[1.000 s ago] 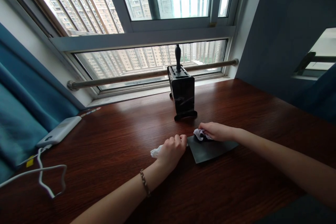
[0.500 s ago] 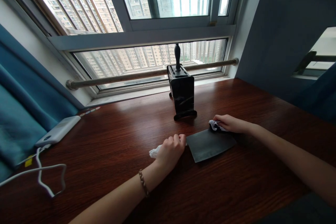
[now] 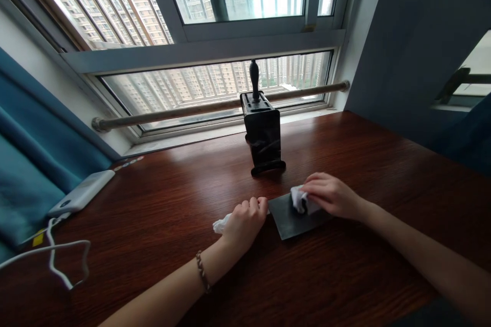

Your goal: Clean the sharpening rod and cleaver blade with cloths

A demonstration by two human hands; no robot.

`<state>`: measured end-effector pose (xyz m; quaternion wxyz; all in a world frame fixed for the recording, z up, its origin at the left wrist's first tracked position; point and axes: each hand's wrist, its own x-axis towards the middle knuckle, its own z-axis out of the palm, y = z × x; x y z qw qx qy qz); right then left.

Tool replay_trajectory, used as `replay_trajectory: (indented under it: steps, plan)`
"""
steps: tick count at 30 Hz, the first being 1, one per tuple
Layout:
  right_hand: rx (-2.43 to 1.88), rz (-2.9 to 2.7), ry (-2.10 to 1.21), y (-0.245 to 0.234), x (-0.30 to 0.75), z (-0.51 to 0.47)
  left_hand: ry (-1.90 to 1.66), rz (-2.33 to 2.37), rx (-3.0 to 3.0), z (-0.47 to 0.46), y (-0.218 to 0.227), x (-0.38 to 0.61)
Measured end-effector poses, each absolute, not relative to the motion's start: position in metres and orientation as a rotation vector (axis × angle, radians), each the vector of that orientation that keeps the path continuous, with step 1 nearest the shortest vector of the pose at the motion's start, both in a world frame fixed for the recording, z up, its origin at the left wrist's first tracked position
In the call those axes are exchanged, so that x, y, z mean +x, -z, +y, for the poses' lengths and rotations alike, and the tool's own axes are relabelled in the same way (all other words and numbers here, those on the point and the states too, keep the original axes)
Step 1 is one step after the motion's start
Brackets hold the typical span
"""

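A dark flat cleaver blade (image 3: pixel 288 220) lies on the wooden table (image 3: pixel 345 276). My left hand (image 3: pixel 245 219) is closed in a fist at the blade's left end, where the handle is hidden; a bit of white tissue (image 3: pixel 221 225) sticks out of the fist. My right hand (image 3: pixel 333 197) presses a crumpled white cloth (image 3: pixel 298 198) onto the blade's upper face, fingers curled over it. Just behind the blade stands a black knife block (image 3: pixel 263 133) with one dark handle (image 3: pixel 253 74) sticking up.
A white power bank (image 3: pixel 82 192) with a white cable (image 3: pixel 57 260) lies at the table's left, beside a teal curtain (image 3: pixel 34 163). A metal rail (image 3: pixel 184 111) runs along the window behind the block. A dark wall (image 3: pixel 414 46) closes the right side.
My right hand slid the cloth along the blade to its far right end, then back toward the middle. My left fist stayed in place.
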<state>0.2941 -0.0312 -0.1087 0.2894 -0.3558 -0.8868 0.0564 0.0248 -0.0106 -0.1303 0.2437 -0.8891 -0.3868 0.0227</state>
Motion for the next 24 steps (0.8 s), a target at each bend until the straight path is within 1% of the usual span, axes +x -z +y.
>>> replay_trajectory:
  steps: [4,7,13,24]
  plan:
    - [-0.783,-2.579,-0.232,0.118,0.263,-0.041,-0.059,-1.044,-2.423,-0.011,0.13,0.025]
    - [-0.805,-2.598,-0.228,0.118,0.259,-0.043,-0.058,-1.042,-2.424,-0.011,0.129,0.026]
    - [-1.012,-2.528,-0.084,0.117,0.268,-0.04,-0.063,-1.078,-2.439,-0.011,0.13,0.025]
    - [-1.564,-2.493,0.211,0.116,0.278,-0.038,-0.093,-1.188,-2.531,-0.008,0.127,0.025]
